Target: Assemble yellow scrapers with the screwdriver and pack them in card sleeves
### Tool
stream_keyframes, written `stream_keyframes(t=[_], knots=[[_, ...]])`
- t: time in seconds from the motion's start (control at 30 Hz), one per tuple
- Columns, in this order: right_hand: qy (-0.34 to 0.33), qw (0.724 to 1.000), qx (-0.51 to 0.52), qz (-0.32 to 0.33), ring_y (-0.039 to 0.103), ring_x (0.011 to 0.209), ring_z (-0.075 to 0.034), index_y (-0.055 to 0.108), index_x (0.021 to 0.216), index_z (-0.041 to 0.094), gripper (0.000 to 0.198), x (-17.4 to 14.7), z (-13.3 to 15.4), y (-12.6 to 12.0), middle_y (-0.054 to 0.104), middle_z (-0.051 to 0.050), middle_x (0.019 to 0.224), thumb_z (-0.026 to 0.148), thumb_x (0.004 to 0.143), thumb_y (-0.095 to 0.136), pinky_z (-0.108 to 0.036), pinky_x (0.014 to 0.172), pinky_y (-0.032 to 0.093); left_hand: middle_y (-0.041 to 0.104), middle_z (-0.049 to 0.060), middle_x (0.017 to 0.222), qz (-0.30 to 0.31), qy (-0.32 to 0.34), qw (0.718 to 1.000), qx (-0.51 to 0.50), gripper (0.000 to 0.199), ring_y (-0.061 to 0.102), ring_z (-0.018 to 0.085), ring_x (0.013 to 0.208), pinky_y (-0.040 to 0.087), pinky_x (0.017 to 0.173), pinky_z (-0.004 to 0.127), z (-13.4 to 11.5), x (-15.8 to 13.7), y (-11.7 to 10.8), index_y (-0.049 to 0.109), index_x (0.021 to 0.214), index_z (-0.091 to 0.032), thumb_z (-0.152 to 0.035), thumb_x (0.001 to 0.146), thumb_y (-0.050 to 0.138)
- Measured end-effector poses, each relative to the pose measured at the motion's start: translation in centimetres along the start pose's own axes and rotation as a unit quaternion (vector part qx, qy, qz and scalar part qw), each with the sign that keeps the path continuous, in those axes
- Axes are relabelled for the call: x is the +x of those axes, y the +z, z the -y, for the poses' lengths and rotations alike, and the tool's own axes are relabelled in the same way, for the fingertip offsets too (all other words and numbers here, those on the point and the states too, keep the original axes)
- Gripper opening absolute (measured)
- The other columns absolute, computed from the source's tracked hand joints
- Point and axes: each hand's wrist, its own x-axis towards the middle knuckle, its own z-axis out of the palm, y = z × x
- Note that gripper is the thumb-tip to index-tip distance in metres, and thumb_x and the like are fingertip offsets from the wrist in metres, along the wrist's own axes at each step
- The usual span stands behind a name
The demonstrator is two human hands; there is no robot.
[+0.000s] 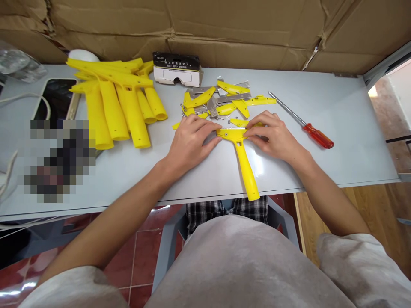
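Note:
A yellow scraper (245,167) lies on the table with its handle toward me and its wide head away. My left hand (192,139) pinches the left end of the head between thumb and fingers. At the right end, my right hand (272,134) grips the head the same way. A thin metal blade (233,128) shows along the head's far edge, between my hands. Just beyond lies a pile of loose yellow head pieces (201,97), metal blades (234,97) and small screws. My fingers hide both ends of the head.
Several yellow scraper handles (111,111) are stacked at left, near a phone (56,98) and a white cable. A black-and-white box (176,70) stands at the back against cardboard (224,34). A red-handled screwdriver (316,134) lies to the right.

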Motion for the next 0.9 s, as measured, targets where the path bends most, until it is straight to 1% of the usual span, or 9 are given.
stream_keyframes(t=[0.1,0.27,0.43,0.53,0.6,0.7,0.77,0.83,0.9], knots=[[0.0,1.0,0.002,-0.006,0.064,0.116,-0.031,0.085,0.112,0.03,0.026,0.0,0.0,0.1,0.075,-0.01,0.122,0.036,0.108,0.06,-0.05,0.096,0.045,0.082,0.01,0.12,0.003,0.002,1.0,-0.009,0.024,0.069,0.032,0.111,0.054,0.101,0.053,0.1,0.1,0.0,0.079,0.124,-0.026,-0.039,0.106,0.069],[0.001,1.0,0.005,-0.011,0.065,0.115,-0.031,0.086,0.111,0.03,0.024,0.0,0.1,0.1,0.075,-0.01,0.121,0.036,0.107,0.062,-0.051,0.097,0.046,0.08,0.011,0.117,0.01,0.01,1.0,-0.011,0.019,0.067,0.032,0.113,0.054,0.1,0.051,0.1,0.2,0.0,0.081,0.114,-0.025,-0.036,0.106,0.067],[-0.008,0.999,0.03,-0.03,0.065,0.115,-0.028,0.085,0.11,0.03,0.022,0.0,0.2,-1.1,0.075,-0.008,0.122,0.037,0.106,0.064,-0.051,0.101,0.051,0.078,0.011,0.12,-0.015,0.018,1.0,-0.014,0.017,0.068,0.03,0.111,0.055,0.099,0.05,0.0,0.2,-0.1,0.08,0.113,-0.024,-0.034,0.105,0.07],[0.019,0.997,0.022,-0.072,0.064,0.114,-0.028,0.084,0.108,0.031,0.022,-0.1,-0.1,-2.1,0.074,-0.007,0.121,0.036,0.106,0.063,-0.053,0.104,0.052,0.076,0.01,0.124,-0.015,0.007,1.0,-0.013,0.016,0.069,0.028,0.109,0.056,0.101,0.05,-0.1,0.2,-0.3,0.079,0.114,-0.025,-0.034,0.103,0.07],[0.04,0.996,0.005,-0.083,0.064,0.113,-0.029,0.084,0.107,0.031,0.022,-0.2,-0.5,-2.4,0.074,-0.007,0.119,0.035,0.104,0.063,-0.054,0.104,0.052,0.076,0.01,0.124,-0.012,0.006,1.0,-0.012,0.016,0.069,0.029,0.11,0.057,0.101,0.05,-0.1,0.2,-0.4,0.079,0.113,-0.026,-0.034,0.102,0.071],[0.049,0.997,-0.01,-0.058,0.063,0.11,-0.03,0.086,0.106,0.029,0.021,-0.3,-1.4,-2.2,0.074,-0.009,0.116,0.034,0.102,0.066,-0.055,0.103,0.053,0.077,0.01,0.123,-0.021,0.019,1.0,-0.011,0.015,0.07,0.029,0.11,0.058,0.1,0.05,-0.2,0.2,-0.6,0.079,0.113,-0.026,-0.032,0.102,0.071],[0.05,0.998,-0.018,-0.035,0.063,0.108,-0.03,0.086,0.108,0.027,0.022,-0.3,-1.9,-1.9,0.074,-0.011,0.115,0.033,0.102,0.065,-0.055,0.103,0.053,0.077,0.01,0.122,-0.031,0.012,0.999,-0.007,0.016,0.071,0.029,0.111,0.058,0.099,0.049,-0.5,0.1,-0.8,0.079,0.114,-0.026,-0.03,0.102,0.069],[0.06,0.998,-0.025,-0.026,0.064,0.108,-0.031,0.086,0.109,0.026,0.025,-0.4,-2.3,-1.7,0.074,-0.012,0.115,0.033,0.102,0.064,-0.055,0.104,0.053,0.078,0.009,0.117,-0.038,-0.012,0.999,-0.002,0.017,0.071,0.029,0.11,0.058,0.099,0.048,-1.4,0.1,-1.2,0.079,0.115,-0.026,-0.03,0.103,0.068],[0.077,0.996,-0.034,-0.031,0.064,0.109,-0.032,0.086,0.111,0.025,0.027,-0.4,-2.6,-1.6,0.075,-0.012,0.115,0.032,0.102,0.062,-0.055,0.103,0.054,0.077,0.008,0.111,-0.037,-0.035,0.999,-0.003,0.02,0.071,0.029,0.107,0.058,0.098,0.047,-3.0,0.0,-1.6,0.079,0.118,-0.025,-0.031,0.104,0.066]])
